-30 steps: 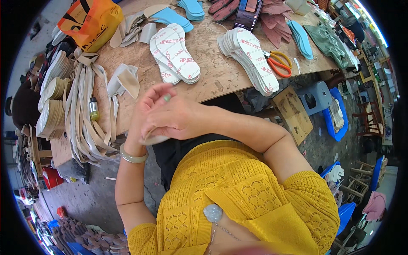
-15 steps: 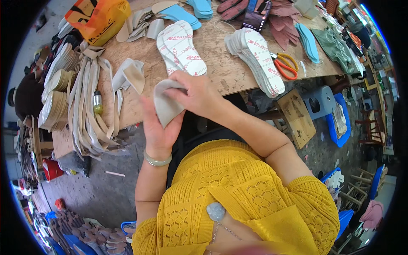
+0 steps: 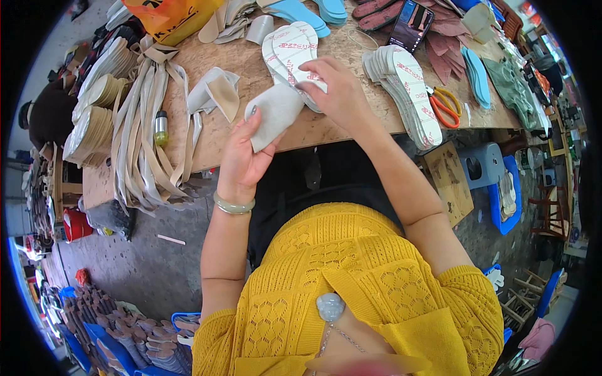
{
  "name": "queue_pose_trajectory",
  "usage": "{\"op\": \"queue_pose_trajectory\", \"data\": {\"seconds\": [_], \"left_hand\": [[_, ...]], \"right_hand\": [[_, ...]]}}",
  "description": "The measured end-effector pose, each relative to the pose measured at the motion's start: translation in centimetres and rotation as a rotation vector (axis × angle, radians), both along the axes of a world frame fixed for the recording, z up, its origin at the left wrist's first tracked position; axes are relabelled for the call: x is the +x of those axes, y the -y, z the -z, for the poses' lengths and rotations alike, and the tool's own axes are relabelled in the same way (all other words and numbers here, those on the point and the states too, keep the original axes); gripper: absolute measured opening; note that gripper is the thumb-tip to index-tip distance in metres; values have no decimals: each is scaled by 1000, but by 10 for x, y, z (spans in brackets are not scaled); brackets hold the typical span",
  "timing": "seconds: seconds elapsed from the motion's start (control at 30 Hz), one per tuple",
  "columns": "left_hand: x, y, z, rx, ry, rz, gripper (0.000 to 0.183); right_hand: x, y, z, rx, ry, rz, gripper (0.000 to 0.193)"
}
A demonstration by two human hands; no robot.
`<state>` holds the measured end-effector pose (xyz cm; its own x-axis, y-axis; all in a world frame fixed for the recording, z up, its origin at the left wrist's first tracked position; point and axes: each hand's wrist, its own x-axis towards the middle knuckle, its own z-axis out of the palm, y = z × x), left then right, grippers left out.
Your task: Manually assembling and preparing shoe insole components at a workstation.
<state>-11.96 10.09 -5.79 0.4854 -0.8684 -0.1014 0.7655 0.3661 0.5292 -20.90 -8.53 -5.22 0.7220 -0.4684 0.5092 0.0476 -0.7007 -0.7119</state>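
Observation:
My left hand [image 3: 243, 153] holds a pale grey piece of felt-like fabric [image 3: 277, 114], thumb on top and fingers beneath, just off the table's front edge. Beside it, my right hand [image 3: 346, 99] has its thumb and fingers closed around the near end of a white insole [image 3: 290, 53] with red print. That insole lies with others, overlapping in a small pile; the fingers partly hide its near end. Another stack of printed white insoles [image 3: 411, 88] stands to the right, and a folded beige and white piece [image 3: 219, 93] lies to the left.
Orange-handled scissors [image 3: 445, 106] lie right of the insole stack. Long fabric strips [image 3: 141, 125] and a small yellow-green bottle [image 3: 162, 128] are at the left. A phone [image 3: 411, 25], blue insoles [image 3: 476, 78] and an orange bag [image 3: 175, 15] are farther back. A blue-grey stool [image 3: 481, 166] stands right.
My right hand has left the grey fabric piece and moved right onto the printed insole. The fabric, curled before, is flatter now in my left hand. The whole view has shifted slightly.

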Motion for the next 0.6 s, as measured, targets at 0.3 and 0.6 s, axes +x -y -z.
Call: {"op": "queue_pose_trajectory", "data": {"seconds": [0.3, 0.6], "left_hand": [[23, -5, 7, 47, 76, -65, 34], [7, 9, 5, 3, 72, 26, 33]], "right_hand": [[-20, 40, 19, -516, -324, -263, 44], [-19, 32, -19, -491, -478, -358, 39]]}}
